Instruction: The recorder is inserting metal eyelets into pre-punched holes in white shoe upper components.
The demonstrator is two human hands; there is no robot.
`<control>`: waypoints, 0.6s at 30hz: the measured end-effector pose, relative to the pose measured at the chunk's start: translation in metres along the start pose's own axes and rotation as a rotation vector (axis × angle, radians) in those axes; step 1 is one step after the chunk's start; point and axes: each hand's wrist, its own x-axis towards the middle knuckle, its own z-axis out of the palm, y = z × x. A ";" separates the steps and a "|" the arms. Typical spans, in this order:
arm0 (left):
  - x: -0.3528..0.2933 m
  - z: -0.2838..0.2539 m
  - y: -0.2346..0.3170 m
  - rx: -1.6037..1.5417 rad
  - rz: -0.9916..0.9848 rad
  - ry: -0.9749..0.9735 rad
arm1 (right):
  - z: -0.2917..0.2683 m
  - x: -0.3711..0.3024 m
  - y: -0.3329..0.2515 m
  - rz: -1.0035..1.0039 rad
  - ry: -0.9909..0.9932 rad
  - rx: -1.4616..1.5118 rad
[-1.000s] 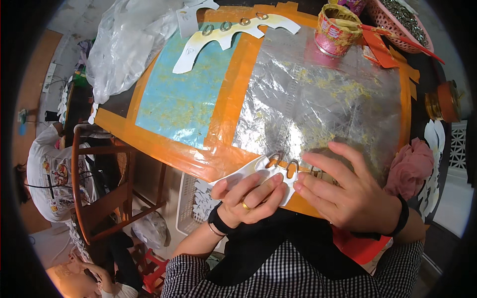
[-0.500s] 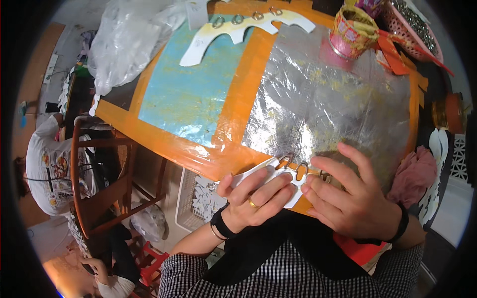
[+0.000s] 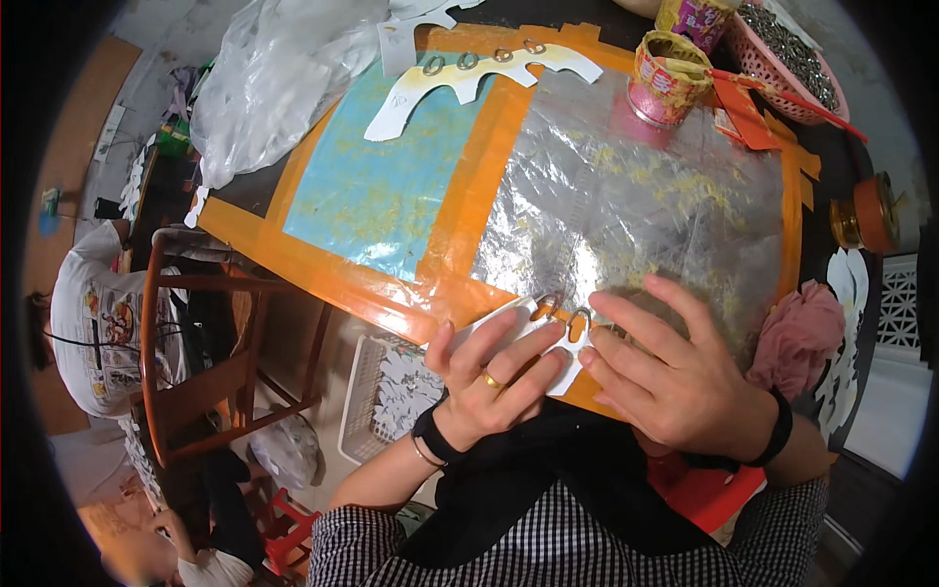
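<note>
A white scalloped strip (image 3: 569, 370) is held at the table's front edge, partly hidden by fingers. Metal rings (image 3: 589, 321) stand along its edge. My left hand (image 3: 494, 377) grips the strip from the left, its fingers bent over the top and a gold ring on one of them. On the strip's right end rest fingertips of my right hand (image 3: 675, 372), beside a metal ring; its upper fingers are stretched outward and its thumb is hidden. Farther back lies a similar white strip (image 3: 391, 115), smeared yellow, with several metal rings (image 3: 433, 66) on it.
Orange tape (image 3: 450, 235) borders the plastic-covered table. At the back right stand a yellow-smeared pink can (image 3: 657, 106), a red-handled tool (image 3: 812, 100) and a pink basket (image 3: 820, 83) of metal pieces. Pink cloth (image 3: 802, 338) lies right. A clear bag (image 3: 274, 98) lies back left; a wooden chair (image 3: 152, 362) stands left.
Both hands and the strip have shifted slightly left in the picture. The right fingers have closed in beside the ring. The whole view has moved a little.
</note>
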 end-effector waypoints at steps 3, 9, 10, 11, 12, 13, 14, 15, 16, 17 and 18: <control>0.009 -0.001 0.001 -0.030 -0.016 0.005 | -0.006 0.003 0.002 0.007 -0.046 0.011; -0.006 -0.013 -0.003 -0.105 0.000 -0.040 | -0.007 0.000 -0.002 0.096 0.000 0.162; -0.006 -0.018 -0.004 -0.164 -0.009 -0.098 | -0.009 0.000 -0.002 0.090 0.007 0.152; -0.007 -0.023 -0.006 -0.166 0.012 -0.151 | -0.010 0.000 -0.001 0.078 0.004 0.151; -0.011 -0.029 -0.009 -0.159 0.016 -0.145 | -0.011 0.000 0.000 0.066 0.001 0.151; -0.017 -0.033 -0.014 -0.270 0.007 -0.120 | -0.011 -0.001 0.000 0.060 0.008 0.146; -0.014 -0.039 -0.015 -0.384 -0.003 -0.097 | -0.012 -0.002 -0.001 0.057 0.004 0.154; -0.009 -0.044 -0.014 -0.387 -0.049 -0.011 | -0.012 -0.003 -0.001 0.055 0.000 0.162; -0.001 -0.047 -0.016 -0.383 -0.043 -0.007 | -0.012 -0.003 -0.001 0.051 0.005 0.157; 0.008 -0.051 -0.018 -0.326 -0.138 -0.012 | -0.013 -0.003 -0.002 0.042 0.009 0.160; 0.018 -0.051 -0.021 -0.273 -0.233 -0.016 | -0.012 -0.004 -0.002 0.036 0.011 0.161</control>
